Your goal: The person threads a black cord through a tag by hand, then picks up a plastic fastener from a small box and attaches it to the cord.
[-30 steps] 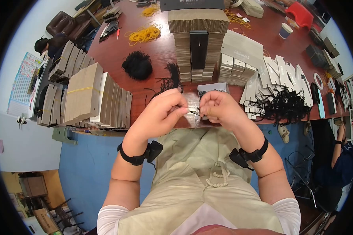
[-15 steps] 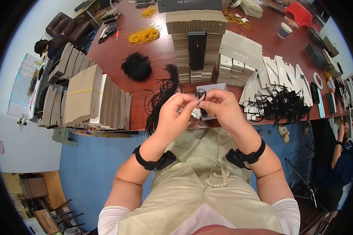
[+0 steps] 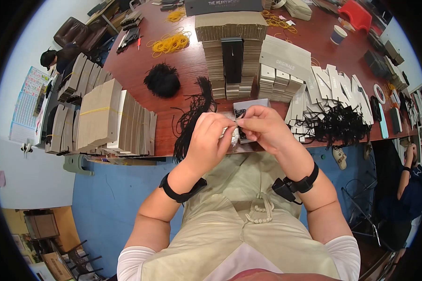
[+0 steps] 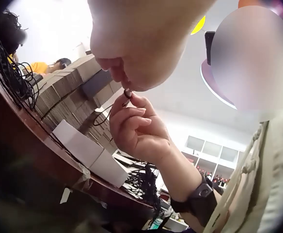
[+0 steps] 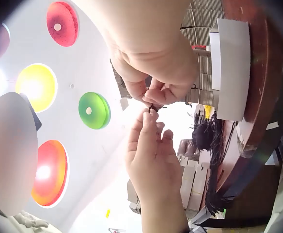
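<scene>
Fingertip to fingertip above the table's near edge, my left hand (image 3: 210,139) and right hand (image 3: 266,127) pinch a short black cord (image 4: 127,93) between them. A small shiny piece shows on the cord in the left wrist view, and a thin loop of cord hangs out beside the right hand. My fingers cover most of it in the head view. Just behind the hands is a small open white box (image 3: 262,103) with dark and shiny small pieces inside. A bundle of long black cords (image 3: 188,126) lies beside my left hand, partly over the table edge.
White tags with black cords (image 3: 335,117) spread to the right. Stacked brown cards (image 3: 229,28) stand behind the box, and banded card stacks (image 3: 98,112) fill the left. A black cord bunch (image 3: 162,80) and yellow rubber bands (image 3: 169,44) lie farther back, a paper cup (image 3: 339,35) at far right.
The left hand has moved right and up to meet the right hand at the cord, uncovering the long cord bundle. In the last half second the fingers have shifted only slightly.
</scene>
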